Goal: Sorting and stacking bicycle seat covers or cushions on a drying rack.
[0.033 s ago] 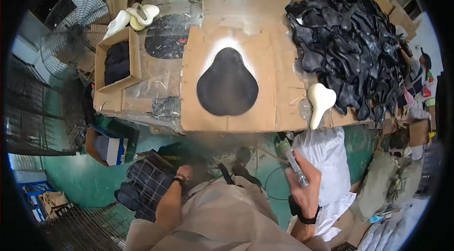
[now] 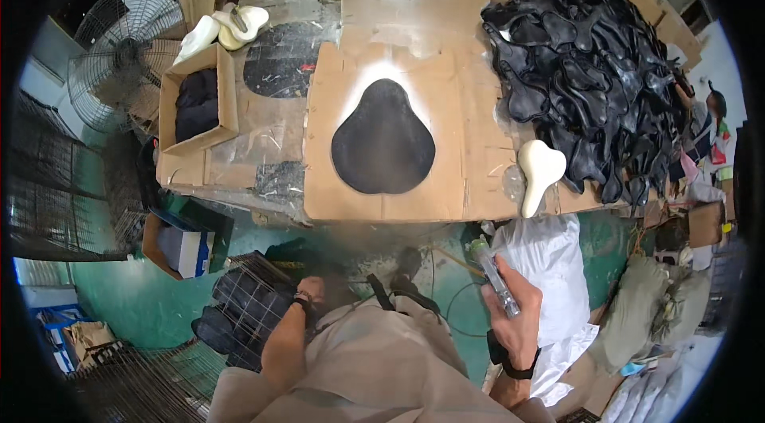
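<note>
Two bare hands are seen from above, below the near edge of a cardboard-covered surface (image 2: pixel 478 176). The right hand (image 2: pixel 516 318) is raised, its fingers wrapped around a slim spray gun (image 2: pixel 494 273) that is angled up toward the surface edge. The left hand (image 2: pixel 309 292) is lowered onto a dark wire crate (image 2: pixel 243 307) on the green floor; its finger spread cannot be told. A black saddle-shaped piece (image 2: pixel 384 146) is laid flat mid-surface, ringed by pale overspray, with bare cardboard on all sides. A cream saddle form (image 2: pixel 539 172) overhangs the near edge, just beside a heap of black pieces (image 2: pixel 590 64).
</note>
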{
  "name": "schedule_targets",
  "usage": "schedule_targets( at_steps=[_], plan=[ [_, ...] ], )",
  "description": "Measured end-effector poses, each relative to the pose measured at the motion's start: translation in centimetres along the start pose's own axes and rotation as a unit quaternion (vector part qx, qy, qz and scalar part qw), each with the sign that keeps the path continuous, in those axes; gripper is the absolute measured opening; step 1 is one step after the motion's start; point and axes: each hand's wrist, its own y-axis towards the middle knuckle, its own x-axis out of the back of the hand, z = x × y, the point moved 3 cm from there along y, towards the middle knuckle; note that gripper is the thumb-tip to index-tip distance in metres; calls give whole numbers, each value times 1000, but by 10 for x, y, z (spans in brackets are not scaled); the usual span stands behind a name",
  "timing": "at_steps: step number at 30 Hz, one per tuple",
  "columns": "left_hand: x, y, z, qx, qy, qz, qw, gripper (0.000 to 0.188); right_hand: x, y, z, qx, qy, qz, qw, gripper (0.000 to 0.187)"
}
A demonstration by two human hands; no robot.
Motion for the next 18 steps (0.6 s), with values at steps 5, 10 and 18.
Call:
schedule_targets(
  at_steps=[5, 10, 18],
  plan=[
    [15, 19, -7, 108, -867, 189, 447, 10, 0, -7, 10, 13, 8, -3, 1000, 57],
    [24, 19, 2, 322, -820, 27, 473, 20, -1, -8, 15, 24, 31, 3, 999, 59],
    [29, 11, -6, 278, -692, 87, 660, 16, 4, -19, 16, 46, 16, 5, 999, 58]
  ],
)
